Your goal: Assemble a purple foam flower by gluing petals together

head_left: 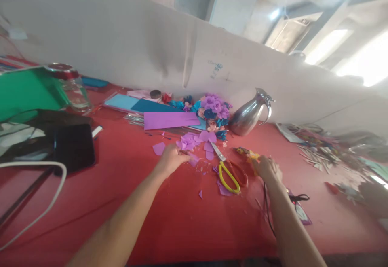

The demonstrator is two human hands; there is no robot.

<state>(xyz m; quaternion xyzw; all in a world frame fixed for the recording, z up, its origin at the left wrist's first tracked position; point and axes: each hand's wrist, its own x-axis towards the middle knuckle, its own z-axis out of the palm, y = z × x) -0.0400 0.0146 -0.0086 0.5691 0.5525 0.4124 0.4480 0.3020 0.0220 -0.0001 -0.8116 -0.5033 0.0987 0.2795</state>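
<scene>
My left hand (172, 161) is closed, with its fingers pinched at the base of a purple paper flower (187, 140). A loose purple petal (193, 160) shows at the thumb. My right hand (269, 170) is wrapped round a yellow glue gun (254, 158), its nozzle end pointing left; much of it is hidden by the fingers, and a black cord (266, 210) runs down beside the wrist. Between the hands lie scissors (229, 176) with one yellow and one red handle, their blade over purple paper petals (209, 149). Another petal (159, 149) lies left of my left hand.
Behind the hands lie a purple paper strip (169, 120) and finished paper flowers (214, 107). A metal jug (248, 115) leans by the wall. At left are a black phone (74, 147), a white cable (62, 182) and a jar (74, 89). Sticks (318, 157) lie at right.
</scene>
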